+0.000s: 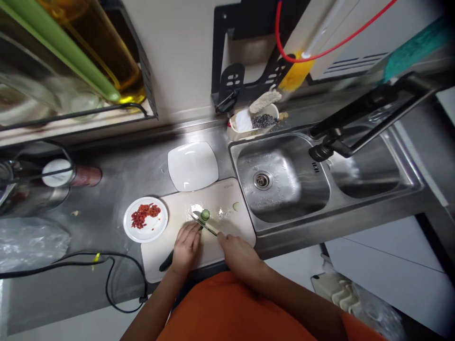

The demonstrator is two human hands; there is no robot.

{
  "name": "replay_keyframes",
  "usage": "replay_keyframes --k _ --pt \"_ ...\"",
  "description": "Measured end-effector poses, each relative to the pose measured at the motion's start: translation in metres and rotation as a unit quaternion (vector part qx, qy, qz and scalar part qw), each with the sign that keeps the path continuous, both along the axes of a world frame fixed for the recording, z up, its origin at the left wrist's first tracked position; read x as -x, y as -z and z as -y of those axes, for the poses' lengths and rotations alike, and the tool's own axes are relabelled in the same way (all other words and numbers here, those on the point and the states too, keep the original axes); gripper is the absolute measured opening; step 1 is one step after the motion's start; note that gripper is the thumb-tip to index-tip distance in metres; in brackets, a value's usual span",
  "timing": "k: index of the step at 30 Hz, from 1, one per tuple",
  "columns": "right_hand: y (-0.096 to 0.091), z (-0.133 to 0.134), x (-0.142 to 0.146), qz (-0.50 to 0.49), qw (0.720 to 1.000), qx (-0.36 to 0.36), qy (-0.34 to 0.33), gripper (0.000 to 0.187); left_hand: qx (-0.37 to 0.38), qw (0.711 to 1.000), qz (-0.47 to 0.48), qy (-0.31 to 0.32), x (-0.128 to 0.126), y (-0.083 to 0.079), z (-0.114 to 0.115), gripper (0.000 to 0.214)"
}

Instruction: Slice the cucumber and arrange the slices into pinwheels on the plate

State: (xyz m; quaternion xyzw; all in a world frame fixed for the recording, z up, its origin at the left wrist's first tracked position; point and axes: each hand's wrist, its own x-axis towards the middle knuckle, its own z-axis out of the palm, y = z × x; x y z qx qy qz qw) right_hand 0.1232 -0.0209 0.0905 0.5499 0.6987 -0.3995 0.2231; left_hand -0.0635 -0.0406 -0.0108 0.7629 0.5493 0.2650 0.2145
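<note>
My left hand (pixel 187 243) is closed over a dark green cucumber (pixel 166 262), whose uncut end sticks out at the lower left. In my right hand (pixel 237 255) is a knife (pixel 205 223), its blade at the cucumber's cut end, close to my left fingertips. Just beyond the blade lies a round cucumber slice (pixel 205 215). Another pale piece of cucumber (pixel 235 206) rests near the right edge of the wet white cutting board (pixel 220 255). My left palm hides the middle of the cucumber, and my right fingers cover the knife's handle.
A white plate with red goji-like bits (pixel 145 217) stands left of the board. Behind the board is a square white dish (pixel 192 166). The steel double sink (pixel 284 175) with a black faucet (pixel 322 151) lies to the right. A black cable (pixel 124 255) loops at the left.
</note>
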Motion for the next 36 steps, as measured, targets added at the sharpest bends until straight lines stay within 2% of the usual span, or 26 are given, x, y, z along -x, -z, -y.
replay_keyframes --k 11,16,20,29,36 --pt "0.028 -0.01 0.017 -0.024 1.0 -0.015 -0.001 0.036 0.003 1.0 0.0 0.012 0.001 -0.001 -0.001 0.028" --pt "0.033 -0.009 0.016 -0.022 0.999 -0.022 0.011 0.036 0.013 1.0 0.006 0.005 0.001 0.0 0.0 0.029" --pt "0.029 -0.007 0.009 -0.013 0.999 -0.026 0.025 0.038 0.019 1.0 0.006 -0.007 0.001 0.001 0.001 0.029" --pt "0.0 0.014 -0.006 0.021 0.999 -0.018 0.026 0.04 0.02 1.0 0.013 -0.008 0.001 -0.003 0.0 0.026" --pt "-0.002 0.021 -0.004 0.027 0.999 -0.013 0.011 0.036 0.02 1.0 0.003 -0.01 0.002 -0.001 0.001 0.024"
